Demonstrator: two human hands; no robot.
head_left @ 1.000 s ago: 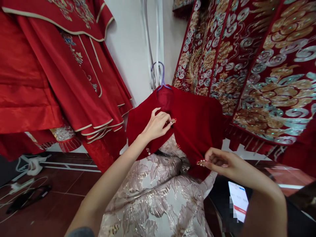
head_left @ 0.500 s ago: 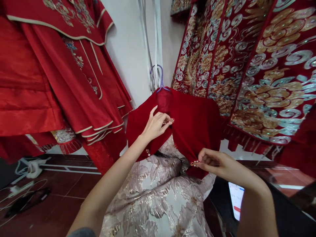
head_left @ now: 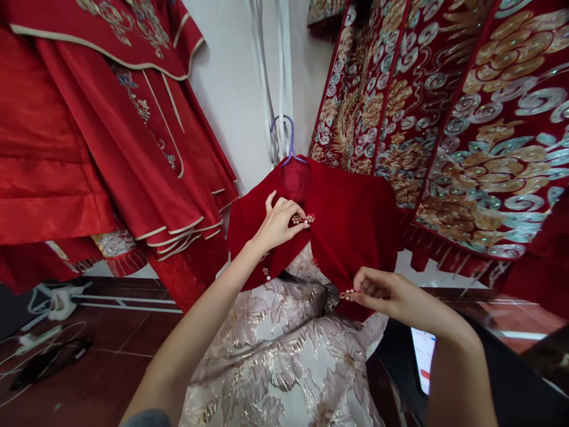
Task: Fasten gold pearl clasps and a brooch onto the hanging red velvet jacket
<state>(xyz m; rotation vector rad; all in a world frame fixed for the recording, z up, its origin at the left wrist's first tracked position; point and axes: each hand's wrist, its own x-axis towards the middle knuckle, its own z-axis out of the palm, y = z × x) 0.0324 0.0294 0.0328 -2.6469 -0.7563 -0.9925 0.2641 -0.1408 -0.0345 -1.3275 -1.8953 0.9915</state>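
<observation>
A dark red velvet jacket (head_left: 351, 219) hangs on a purple hanger (head_left: 288, 139) over a pale floral brocade skirt (head_left: 284, 356). My left hand (head_left: 278, 222) pinches the jacket's left front edge near the collar, right beside a pearl and gold clasp (head_left: 304, 219). My right hand (head_left: 391, 296) pinches the lower right front edge at another pearl clasp (head_left: 347, 294). The two front edges are held apart, showing the skirt between them.
Red embroidered robes (head_left: 111, 130) hang at the left. Heavily embroidered red panels (head_left: 466, 118) hang at the right. A lit phone screen (head_left: 424, 362) shows at the bottom right. Cables and a dark strap (head_left: 44, 350) lie on the red-brown floor at the left.
My right hand has slid a little left and up along the jacket's lower edge. My left hand has shifted slightly at the collar clasp. The view has tilted a bit.
</observation>
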